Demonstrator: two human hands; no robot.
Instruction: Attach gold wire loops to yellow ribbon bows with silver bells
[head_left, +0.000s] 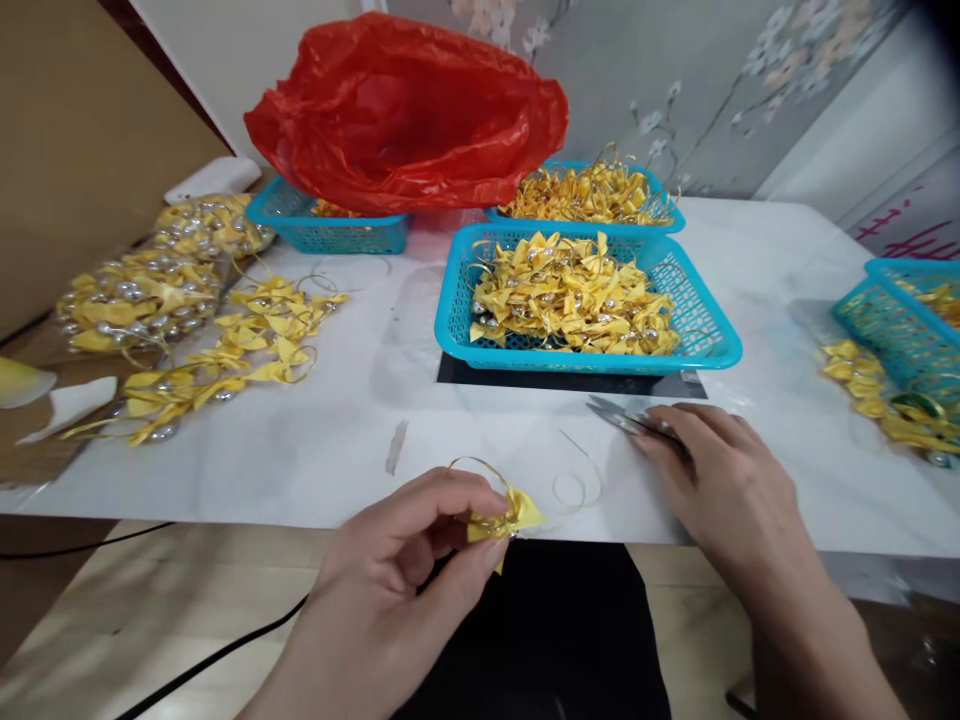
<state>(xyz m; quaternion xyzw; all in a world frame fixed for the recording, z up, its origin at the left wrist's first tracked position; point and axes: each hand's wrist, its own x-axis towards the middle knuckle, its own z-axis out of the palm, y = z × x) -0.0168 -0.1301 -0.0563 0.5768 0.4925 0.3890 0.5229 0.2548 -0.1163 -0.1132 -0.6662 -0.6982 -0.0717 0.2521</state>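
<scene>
Across the white table (375, 370), set against a floral-papered wall, stand blue baskets. Nearest, one basket (705, 330) is heaped with yellow ribbon bows; a red plastic bag (405, 110) slumps over another behind it. My left hand (405, 560) pinches a yellow bow (510, 518) at the table's front edge. My right hand (720, 480) lies over the scissors (622, 415), fingers closed loosely on them.

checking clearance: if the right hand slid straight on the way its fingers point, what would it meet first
The right hand points up-left, already on the scissors; past them, probably the front rim of the nearest blue basket, though depth is unclear.
</scene>
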